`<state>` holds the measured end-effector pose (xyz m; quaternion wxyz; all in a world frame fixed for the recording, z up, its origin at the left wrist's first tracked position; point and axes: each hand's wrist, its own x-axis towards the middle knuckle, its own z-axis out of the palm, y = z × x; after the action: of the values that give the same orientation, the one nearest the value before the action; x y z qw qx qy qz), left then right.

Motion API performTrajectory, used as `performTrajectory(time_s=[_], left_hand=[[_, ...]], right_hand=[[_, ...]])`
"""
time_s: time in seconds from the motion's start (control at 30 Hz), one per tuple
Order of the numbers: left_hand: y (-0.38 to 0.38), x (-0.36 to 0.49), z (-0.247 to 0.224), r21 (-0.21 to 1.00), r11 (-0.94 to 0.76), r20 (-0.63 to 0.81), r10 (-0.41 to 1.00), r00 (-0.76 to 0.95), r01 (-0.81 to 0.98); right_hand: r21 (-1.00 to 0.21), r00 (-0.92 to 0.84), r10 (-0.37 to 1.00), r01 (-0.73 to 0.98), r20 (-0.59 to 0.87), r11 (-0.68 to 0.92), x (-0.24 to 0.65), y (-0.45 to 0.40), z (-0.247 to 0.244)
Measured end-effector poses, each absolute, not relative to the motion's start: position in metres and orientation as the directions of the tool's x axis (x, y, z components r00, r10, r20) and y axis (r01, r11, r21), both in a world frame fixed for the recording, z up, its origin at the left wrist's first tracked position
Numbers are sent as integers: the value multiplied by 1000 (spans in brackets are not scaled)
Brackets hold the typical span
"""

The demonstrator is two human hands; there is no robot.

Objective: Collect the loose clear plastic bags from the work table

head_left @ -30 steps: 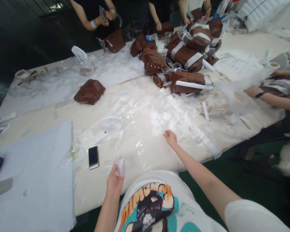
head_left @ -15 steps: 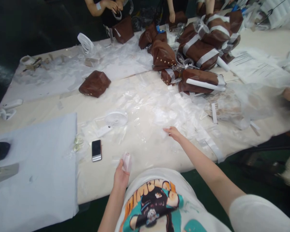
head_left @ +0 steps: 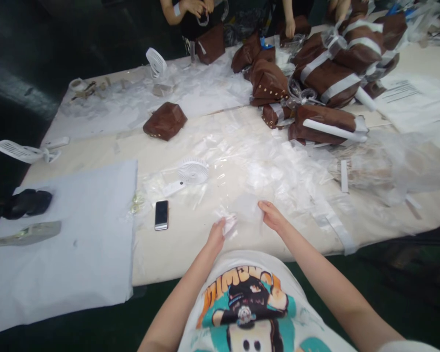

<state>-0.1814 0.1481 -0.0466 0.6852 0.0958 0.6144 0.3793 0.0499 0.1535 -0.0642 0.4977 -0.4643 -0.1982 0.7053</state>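
Observation:
My left hand [head_left: 216, 235] is closed around a small crumpled bundle of clear plastic film [head_left: 231, 223] near the table's front edge. Between thumb and fingers, my right hand [head_left: 272, 215] pinches the edge of a thin translucent plastic bag [head_left: 247, 205]. The bag hangs flat between the two hands, just above the table. Whether bag and bundle are joined, I cannot tell. Beyond my hands lies a heap of loose clear plastic bags [head_left: 271, 168]. A phone [head_left: 162, 215] rests left of my left hand, with a white handheld fan [head_left: 193, 171] lying behind it.
Brown leather bags [head_left: 326, 78] are piled at the back right, and a single brown bag [head_left: 165, 121] lies nearer the middle. A pale sheet [head_left: 91, 254] with a black object [head_left: 27, 203] covers the left side. Co-workers' hands [head_left: 195, 8] handle bags across the table.
My left hand has moved right and forward with its plastic bundle, closer to my right hand. My right hand now holds the translucent bag up. The view has shifted left.

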Motion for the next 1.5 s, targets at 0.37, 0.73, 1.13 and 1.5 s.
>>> performTrajectory(time_s=[0.37,0.73,1.13,1.5], left_hand=[[148,-171,-24,525,634,-662,724,196,-568],[143,-176,-33,625,546,-629,775,55,-558],[145,-180,-34,658,526,-603,796,41,-539],[139,-176,-32,601,581,-651,755,86,-549]], right_hand=[[-916,25,922,-134,-386,-379,0,148,-67],[-846,184,852,-339,-489,-412,-14,146,-64],[-803,78,886,-465,-457,-373,21,149,-26],[-926,47,928,-96,-370,-364,-22,154,-62]])
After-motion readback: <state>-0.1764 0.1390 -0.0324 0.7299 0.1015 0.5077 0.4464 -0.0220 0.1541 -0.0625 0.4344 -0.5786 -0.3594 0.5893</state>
